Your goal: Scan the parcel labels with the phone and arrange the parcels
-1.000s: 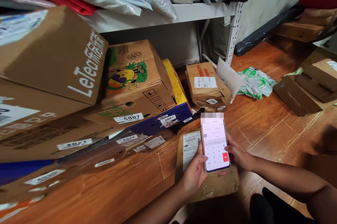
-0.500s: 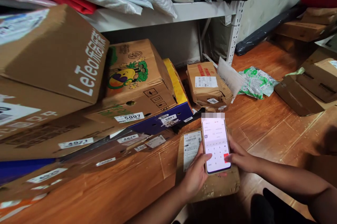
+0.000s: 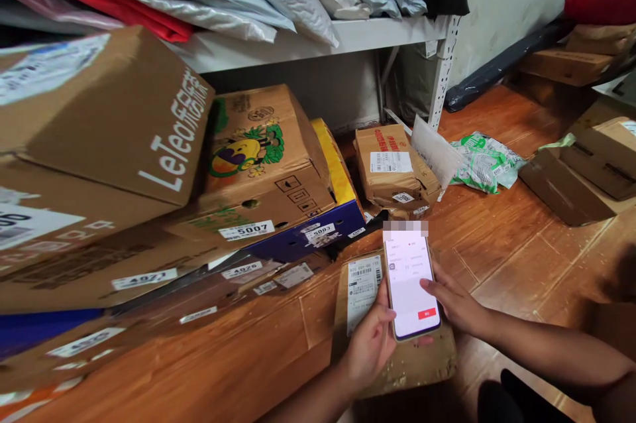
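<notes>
A smartphone (image 3: 410, 287) with a lit white screen and a red button near its bottom is held between both hands. My left hand (image 3: 371, 340) wraps its lower left edge, the thumb lying along the side. Gripping the right edge, my right hand (image 3: 454, 297) has its thumb over the screen; its other fingers are hidden behind the phone. Below the phone lies a taped cardboard box (image 3: 397, 370) with a white shipping label (image 3: 364, 287) on its top.
Numbered cardboard boxes (image 3: 263, 178) are stacked at left. Above them a white metal shelf (image 3: 278, 55) carries plastic mailer bags. On the wooden floor are a dented box (image 3: 390, 178), a green-and-white bag (image 3: 484, 158) and an opened carton (image 3: 571, 178) at right.
The number keypad on the phone screen has gone, leaving a mostly white page with a red button. My right thumb has moved up the screen. The view has shifted slightly.
</notes>
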Motion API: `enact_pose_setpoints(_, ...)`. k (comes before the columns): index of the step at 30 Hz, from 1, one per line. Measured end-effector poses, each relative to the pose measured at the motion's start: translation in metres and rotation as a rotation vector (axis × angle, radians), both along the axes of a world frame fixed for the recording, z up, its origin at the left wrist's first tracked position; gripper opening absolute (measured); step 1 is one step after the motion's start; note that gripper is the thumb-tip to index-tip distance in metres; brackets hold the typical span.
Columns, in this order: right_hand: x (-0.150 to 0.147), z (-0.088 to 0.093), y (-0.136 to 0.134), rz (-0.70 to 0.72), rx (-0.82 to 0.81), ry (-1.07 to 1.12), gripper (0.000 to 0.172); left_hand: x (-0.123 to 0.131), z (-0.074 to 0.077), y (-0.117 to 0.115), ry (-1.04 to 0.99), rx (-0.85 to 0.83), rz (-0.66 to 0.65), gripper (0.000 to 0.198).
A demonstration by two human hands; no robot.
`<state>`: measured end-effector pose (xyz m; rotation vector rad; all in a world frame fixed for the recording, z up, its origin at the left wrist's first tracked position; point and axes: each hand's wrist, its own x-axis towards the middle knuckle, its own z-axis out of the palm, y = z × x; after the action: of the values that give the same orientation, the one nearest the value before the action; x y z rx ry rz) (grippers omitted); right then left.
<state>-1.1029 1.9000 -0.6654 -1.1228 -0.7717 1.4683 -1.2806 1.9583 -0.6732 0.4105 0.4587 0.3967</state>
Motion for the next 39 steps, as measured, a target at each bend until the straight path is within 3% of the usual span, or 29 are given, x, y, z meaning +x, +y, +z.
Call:
enact_pose_setpoints(2, -0.001, 0.0, -0.001, 0.022, 0.005, 0.001, 0.049, 0.0, 0.001, 0.0, 0.011, 0.001, 0.0, 0.068)
enact_pose_setpoints(6, 0.0, 0.003, -0.004, 0.115, 0.02, 0.059, 0.083, 0.001, 0.006, -0.001, 0.082, 0.022, -0.013, 0.075)
enact_pose_setpoints(10, -0.003, 0.004, -0.004, -0.005, -0.026, 0.244, 0.067, 0.005, 0.015, 0.001, 0.155, 0.132, -0.136, 0.09)
enact_pose_setpoints(15, -0.009, 0.008, 0.0, -0.206, -0.134, 0.37, 0.049, 0.006, 0.021, 0.006, 0.264, 0.351, -0.201, 0.089)
enact_pose_setpoints(21, -0.01, 0.008, 0.008, -0.279, -0.291, 0.375, 0.051, 0.0, 0.018, 0.0, 0.376, 0.485, -0.264, 0.099)
enact_pose_setpoints(26, -0.011, 0.004, 0.011, -0.293, -0.367, 0.407, 0.054, -0.004, 0.014, -0.006, 0.408, 0.524, -0.318, 0.091)
enact_pose_setpoints(31, -0.011, 0.012, 0.012, -0.282, -0.266, 0.404, 0.065, -0.004, 0.021, -0.001, 0.407, 0.545, -0.327, 0.093)
enact_pose_setpoints(33, -0.007, 0.014, 0.009, -0.273, -0.202, 0.372, 0.066, -0.008, 0.023, 0.01, 0.453, 0.596, -0.227, 0.091)
enact_pose_setpoints(36, 0.005, 0.016, -0.003, -0.243, -0.171, 0.352, 0.065, -0.024, 0.013, 0.033, 0.685, 0.706, 0.172, 0.064)
enact_pose_setpoints(38, 0.017, 0.018, -0.013, -0.171, -0.194, 0.381, 0.066, -0.043, -0.001, 0.045, 0.895, 0.654, 0.395, 0.054)
enact_pose_setpoints(39, 0.023, 0.019, -0.018, -0.129, -0.205, 0.404, 0.068, -0.053, -0.009, 0.047, 0.964, 0.562, 0.394, 0.055)
